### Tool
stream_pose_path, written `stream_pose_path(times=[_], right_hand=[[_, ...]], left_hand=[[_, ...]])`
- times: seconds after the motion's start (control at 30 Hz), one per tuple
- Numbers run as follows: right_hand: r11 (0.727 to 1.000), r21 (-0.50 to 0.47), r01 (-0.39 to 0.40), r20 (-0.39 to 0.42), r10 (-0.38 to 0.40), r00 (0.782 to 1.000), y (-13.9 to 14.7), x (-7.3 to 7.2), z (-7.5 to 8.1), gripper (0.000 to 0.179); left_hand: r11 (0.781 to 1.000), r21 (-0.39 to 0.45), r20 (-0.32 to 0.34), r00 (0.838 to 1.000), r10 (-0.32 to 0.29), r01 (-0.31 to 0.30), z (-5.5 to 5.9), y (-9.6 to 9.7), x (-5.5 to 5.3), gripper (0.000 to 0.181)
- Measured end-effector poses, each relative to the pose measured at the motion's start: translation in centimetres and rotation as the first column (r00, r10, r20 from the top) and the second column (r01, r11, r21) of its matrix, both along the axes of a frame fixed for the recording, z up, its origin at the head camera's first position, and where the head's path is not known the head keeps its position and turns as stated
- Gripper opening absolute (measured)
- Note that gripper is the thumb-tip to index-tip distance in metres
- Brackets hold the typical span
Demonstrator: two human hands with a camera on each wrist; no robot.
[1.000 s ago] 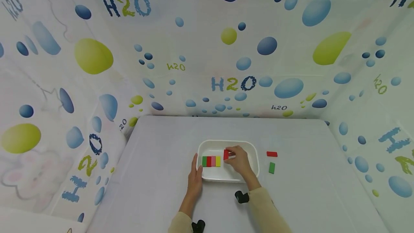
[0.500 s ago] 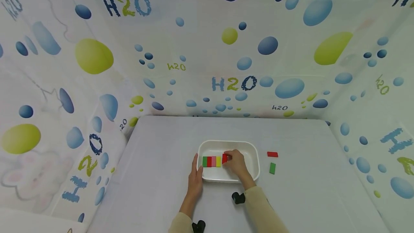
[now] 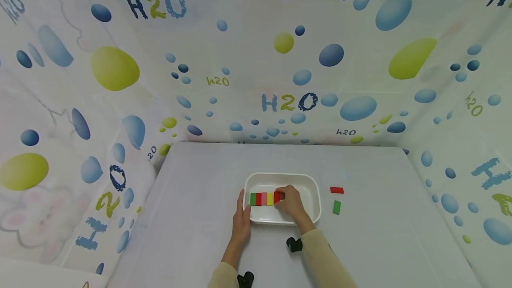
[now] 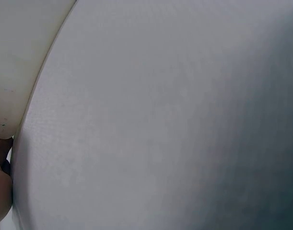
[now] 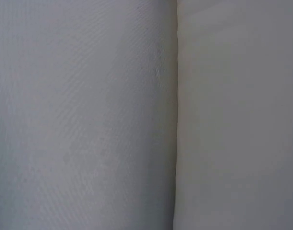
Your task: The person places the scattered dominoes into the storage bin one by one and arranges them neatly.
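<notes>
A white tray [image 3: 304, 214] holds a row of small coloured blocks: a green block [image 3: 253, 199], a red one [image 3: 258, 199], a pink one [image 3: 264, 199] and a yellow one [image 3: 270, 199]. My right hand [image 3: 291, 201] pinches another red block [image 3: 277, 197] at the row's right end, beside the yellow one. How closely the two meet is hard to tell. Along the tray's left side lies my left hand [image 3: 241, 223], long fingers straight and thumb at the near left corner. The left wrist view catches part of that hand [image 4: 0, 191] against the tray [image 4: 26, 57].
To the right of the tray, a red block [image 3: 337, 190] and a green block [image 3: 337, 207] lie on the white tabletop [image 3: 192, 199]. A patterned sheet [image 3: 240, 57] surrounds the table. Cloth [image 5: 88, 115] and a pale surface fill the right wrist view.
My right hand has brought the red block left and slightly down, up to the yellow block. My left hand and the loose blocks have stayed put.
</notes>
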State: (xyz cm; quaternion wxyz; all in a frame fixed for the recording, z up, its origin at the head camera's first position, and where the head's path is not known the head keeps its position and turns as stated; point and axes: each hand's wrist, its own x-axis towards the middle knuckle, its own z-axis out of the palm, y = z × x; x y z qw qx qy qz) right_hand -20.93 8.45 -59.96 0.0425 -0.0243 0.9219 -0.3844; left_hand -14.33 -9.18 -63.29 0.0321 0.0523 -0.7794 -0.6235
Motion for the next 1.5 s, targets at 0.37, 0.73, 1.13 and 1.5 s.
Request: stream_pose_path(times=[0.37, 0.73, 1.13, 1.5], right_hand=[[1.000, 0.013, -0.019, 0.014, 0.018, 1.000, -0.12, -0.09, 0.01, 0.043], [0.999, -0.012, -0.030, 0.019, 0.030, 0.999, -0.18, -0.10, -0.20, 0.039], [0.998, 0.049, -0.038, 0.022, 0.037, 0.999, -0.33, 0.05, -0.13, 0.042], [1.000, 0.010, -0.021, 0.023, 0.021, 1.000, -0.25, 0.17, -0.33, 0.050]], left_hand=[[1.000, 0.001, -0.004, 1.000, 0.001, -0.001, 0.03, 0.04, 0.00, 0.054], [1.000, 0.016, 0.013, 1.000, 0.008, -0.008, -0.13, 0.15, -0.18, 0.054], [1.000, 0.017, -0.002, 1.000, 0.007, -0.007, -0.09, 0.08, -0.13, 0.053], [1.000, -0.014, -0.004, 1.000, 0.005, -0.005, 0.30, 0.05, 0.04, 0.054]])
